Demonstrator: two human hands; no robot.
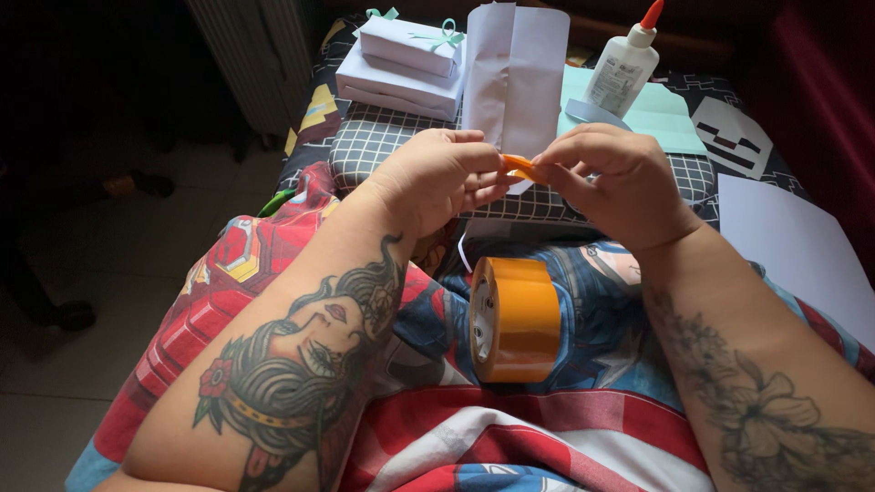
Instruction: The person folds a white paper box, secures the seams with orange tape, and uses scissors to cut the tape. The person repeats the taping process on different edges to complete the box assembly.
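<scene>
- At the far left we see a pale tiled floor [137, 264] in shadow, and above it a light ribbed radiator [241, 55] standing against a dark wall.
- Next comes the bed cover with comic figures [237, 273], in red, blue and white, which lies over our lap and reaches down to the lower edge.
- Our left hand [437, 178] is raised over a checked cushion [383, 141]; its fingertips are pressed together on a small orange piece of tape [518, 166].
- Behind this hand two wrapped white boxes [401, 59] are stacked, each tied with a mint ribbon [444, 36].
- Just beside the boxes, a folded white paper [515, 64] lies on the cushion and points away from us.
- Below the hands, a roll of orange tape [515, 319] stands on its edge on the cover, well apart from the fingers.
- Our right hand [620, 187] meets the left one; its thumb and fingers are also closed on the same piece of tape, so the piece is held between both hands.
- Behind the right hand, a white glue bottle [624, 68] with a red tip stands on a mint sheet of paper [656, 114].
- At the right, a large white sheet [793, 255] lies on the cover, and beyond it the room is dark red and in shadow.
</scene>
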